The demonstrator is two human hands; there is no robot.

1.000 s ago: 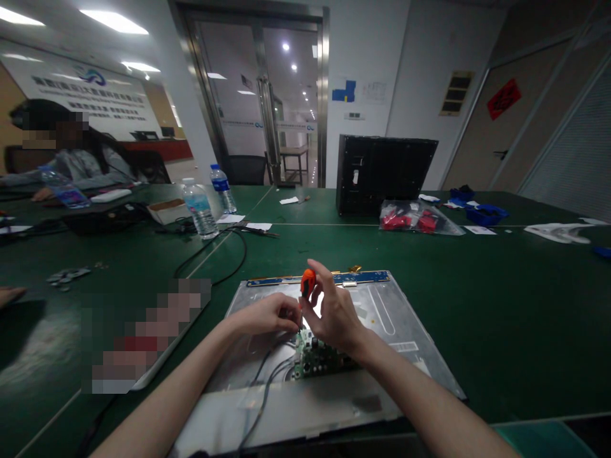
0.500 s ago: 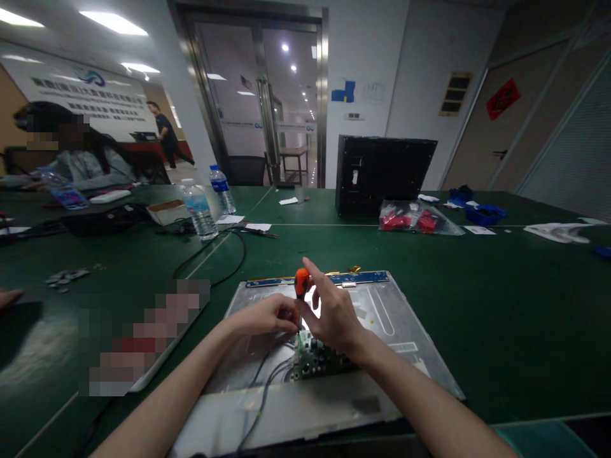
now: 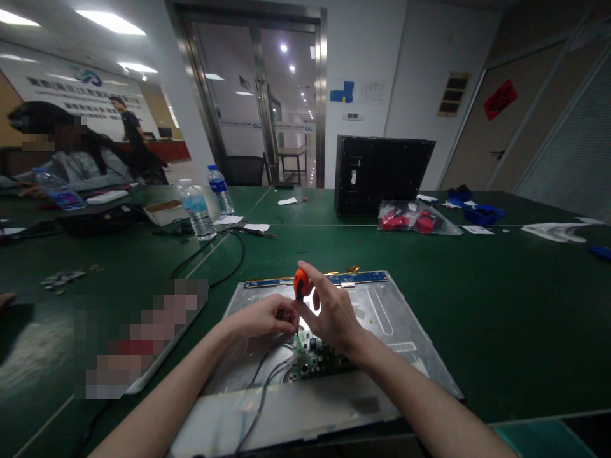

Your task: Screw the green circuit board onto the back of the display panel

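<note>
Right hand, just below the centre of the frame: fingers bent around the orange-and-black handle of a screwdriver, the index finger laid over the handle's top end. The screwdriver stands nearly upright, its shaft pointing down to the upper left edge of a green board; whether the tip touches a screw is too small to tell. Left hand, immediately to the left: fingers curled in, thumb and fingertips close together beside the shaft; whether they pinch anything cannot be told.

The board lies on a grey metal panel, which fills the lower middle of the frame. Dark cables run from the board's left side toward the bottom edge, and a blue strip borders the panel's far side. Beneath is a green table.

Upper right of centre: a black case stands upright, with a clear bag of red pieces in front of it. Left of centre: two bottles stand near an open box. Upper left: a seated person, and a second person farther back.
</note>
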